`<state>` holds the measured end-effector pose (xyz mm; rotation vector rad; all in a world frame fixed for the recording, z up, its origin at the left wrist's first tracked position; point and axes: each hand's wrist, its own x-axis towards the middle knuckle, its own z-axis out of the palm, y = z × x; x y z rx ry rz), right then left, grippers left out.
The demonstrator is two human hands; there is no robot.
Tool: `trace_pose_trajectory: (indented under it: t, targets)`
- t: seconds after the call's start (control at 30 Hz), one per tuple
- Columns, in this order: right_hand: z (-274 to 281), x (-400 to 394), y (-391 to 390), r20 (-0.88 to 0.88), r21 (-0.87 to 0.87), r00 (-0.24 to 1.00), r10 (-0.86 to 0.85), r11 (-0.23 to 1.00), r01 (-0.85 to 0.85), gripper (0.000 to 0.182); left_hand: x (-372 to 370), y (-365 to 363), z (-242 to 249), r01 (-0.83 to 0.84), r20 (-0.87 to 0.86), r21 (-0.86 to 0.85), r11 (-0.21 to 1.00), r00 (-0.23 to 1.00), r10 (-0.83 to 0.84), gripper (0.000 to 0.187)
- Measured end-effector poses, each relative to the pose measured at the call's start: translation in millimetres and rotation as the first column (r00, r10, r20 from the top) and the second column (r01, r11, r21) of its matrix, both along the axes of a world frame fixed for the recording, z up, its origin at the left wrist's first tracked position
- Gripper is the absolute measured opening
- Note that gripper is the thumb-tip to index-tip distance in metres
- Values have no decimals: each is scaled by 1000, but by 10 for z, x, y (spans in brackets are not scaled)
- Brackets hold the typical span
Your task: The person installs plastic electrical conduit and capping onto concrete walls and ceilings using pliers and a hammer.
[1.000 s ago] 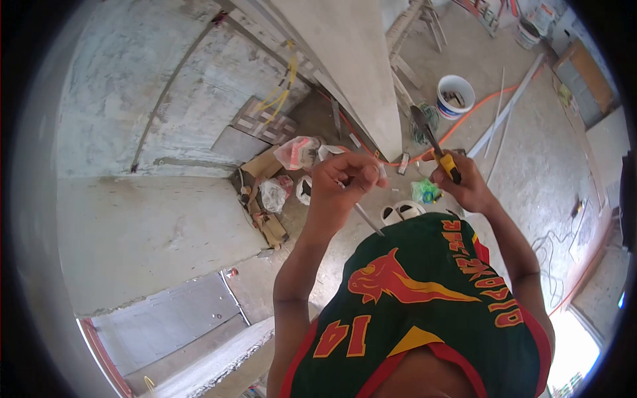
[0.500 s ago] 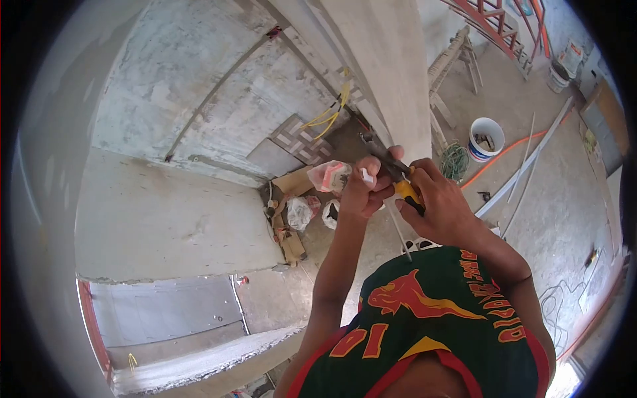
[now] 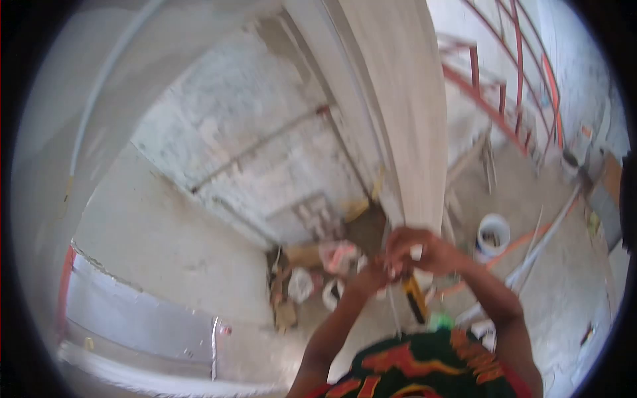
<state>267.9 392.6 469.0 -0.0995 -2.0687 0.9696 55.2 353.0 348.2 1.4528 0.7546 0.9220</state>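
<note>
My left hand [image 3: 375,274] is closed in front of my chest, its fingertips meeting those of my right hand. Just below both hands hangs a tool with a yellow-and-black handle [image 3: 415,300], handle end down; its upper part is hidden behind the fingers. It appears to sit in my left hand. My right hand [image 3: 424,251] is curled in a pinch, with a light gap between thumb and fingers. What lies between the fingertips is blurred and hidden. A thin pale rod [image 3: 393,310] hangs below my left hand.
A pale column [image 3: 411,119] rises directly ahead of the hands. Plastic bags [image 3: 340,256] and cardboard [image 3: 285,313] lie at the wall's foot. To the right are a white bucket [image 3: 492,233], an orange hose [image 3: 524,240] and long pipes. Red metal framing [image 3: 488,99] stands behind.
My view has tilted up, so the hands appear lower. My right hand has left the tool's handle and moved to the left fingertips. The handle now points down below the hands.
</note>
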Motion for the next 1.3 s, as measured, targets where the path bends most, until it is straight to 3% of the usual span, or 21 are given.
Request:
trace_pose_trajectory:
  t: [0.1,0.2,0.27,0.33,0.43,0.57,0.67,0.73,0.83,0.97,1.17,1.27,1.3]
  targets:
    - [35,-93,-38,-121,-34,992,-48,998,44,16,-50,89,5,125,382,-174,977,923,-50,48]
    - [396,-3,43,-129,-462,974,-189,880,110,7,-203,158,131,225,502,-259,939,862,-68,47]
    - [784,25,393,-369,-340,897,-245,933,115,10,-281,105,200,140,474,-238,961,881,-10,45]
    - [1378,41,762,-539,-146,785,-305,952,269,10,-311,-36,355,17,387,-235,972,919,78,42]
    - [2358,39,1099,-582,-31,676,-452,843,537,17,-555,-119,134,-24,287,-199,980,955,82,44]
    - [3244,-101,1600,-720,120,567,-400,733,669,26,-644,-405,-124,-245,245,-162,956,928,279,44]
    - [3630,-344,1668,-808,-3,353,-472,602,799,25,-779,-651,-163,-366,175,-172,914,902,394,43]
    - [3775,-460,1761,-857,-21,293,-424,596,803,25,-919,-786,-385,-512,33,-151,846,852,522,44]
    - [3855,-617,1829,-905,-47,220,-364,600,799,21,-1083,-960,-522,-463,129,-253,850,854,504,43]
    - [3888,-754,1787,-910,-153,90,-404,530,834,15,-1120,-1166,-532,-575,114,-310,757,768,630,43]
    - [3885,-803,1783,-890,-196,70,-451,518,833,14,-1148,-1157,-394,-632,110,-329,702,712,693,43]
    - [3876,-839,1813,-877,-234,-89,-473,259,937,14,-1143,-1162,-373,-585,139,-347,733,741,657,43]
    - [3878,-843,1874,-884,-229,-92,-458,253,940,14,-1144,-1151,-401,-583,132,-364,727,740,659,43]
